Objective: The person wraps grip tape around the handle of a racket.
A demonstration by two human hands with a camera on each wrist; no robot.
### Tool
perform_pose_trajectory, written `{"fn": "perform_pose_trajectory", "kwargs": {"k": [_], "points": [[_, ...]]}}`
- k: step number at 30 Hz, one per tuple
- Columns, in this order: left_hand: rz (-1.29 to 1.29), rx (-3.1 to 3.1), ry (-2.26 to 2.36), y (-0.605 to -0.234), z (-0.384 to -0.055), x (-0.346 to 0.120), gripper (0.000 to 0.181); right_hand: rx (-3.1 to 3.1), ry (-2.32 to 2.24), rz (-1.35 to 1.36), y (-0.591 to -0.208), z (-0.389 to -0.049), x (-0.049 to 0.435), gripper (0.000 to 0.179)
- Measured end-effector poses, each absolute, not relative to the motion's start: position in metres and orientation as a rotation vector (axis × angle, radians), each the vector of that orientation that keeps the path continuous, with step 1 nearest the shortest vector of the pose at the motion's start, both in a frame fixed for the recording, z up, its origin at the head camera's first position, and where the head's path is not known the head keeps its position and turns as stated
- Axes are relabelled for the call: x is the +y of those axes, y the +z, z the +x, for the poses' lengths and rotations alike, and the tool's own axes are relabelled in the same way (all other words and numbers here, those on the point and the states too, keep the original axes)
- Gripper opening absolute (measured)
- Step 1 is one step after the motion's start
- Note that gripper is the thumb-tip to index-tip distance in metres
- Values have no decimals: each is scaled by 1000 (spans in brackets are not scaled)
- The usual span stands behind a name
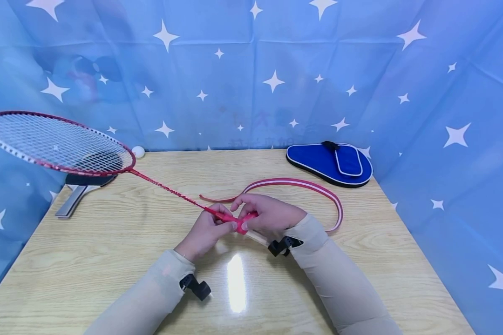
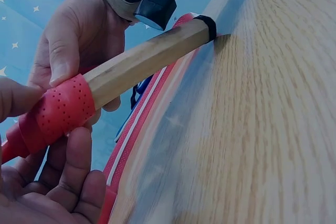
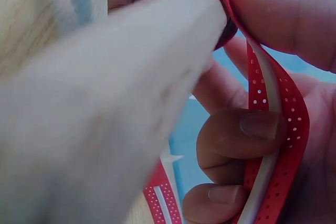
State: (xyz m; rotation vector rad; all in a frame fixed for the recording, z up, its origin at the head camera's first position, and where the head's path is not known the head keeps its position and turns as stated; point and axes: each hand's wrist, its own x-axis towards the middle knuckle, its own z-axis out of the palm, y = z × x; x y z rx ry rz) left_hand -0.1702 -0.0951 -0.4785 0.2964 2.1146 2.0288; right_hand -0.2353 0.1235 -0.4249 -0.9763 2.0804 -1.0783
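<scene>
Holding above the bench [image 1: 109, 246], wrists angled inward: left hand [image 1: 204, 232], fingers gripping the racket [image 1: 163, 187] near the top of its handle [image 2: 149, 56]; right hand [image 1: 272, 212], thumb and fingers pinching perforated red tape [image 3: 295, 124], partly wound on. Handle: bare faceted wood, black band [image 2: 209, 27] at its end. Head [image 1: 58, 139]: oval, strung. Long axis diagonal, head toward far left, handle toward near right; whether the handle end touches the bench is hard to tell.
</scene>
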Motion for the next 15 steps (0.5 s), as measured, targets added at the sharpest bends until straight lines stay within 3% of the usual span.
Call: {"fn": "perform_pose_trajectory", "kwargs": {"k": [8, 15], "points": [[289, 2193, 2002, -479, -171, -95, 20, 2115, -1069, -917, -425, -236, 125, 47], [267, 2208, 2013, -477, -171, -94, 20, 2090, -1073, -941, -424, -237, 128, 38]]}}
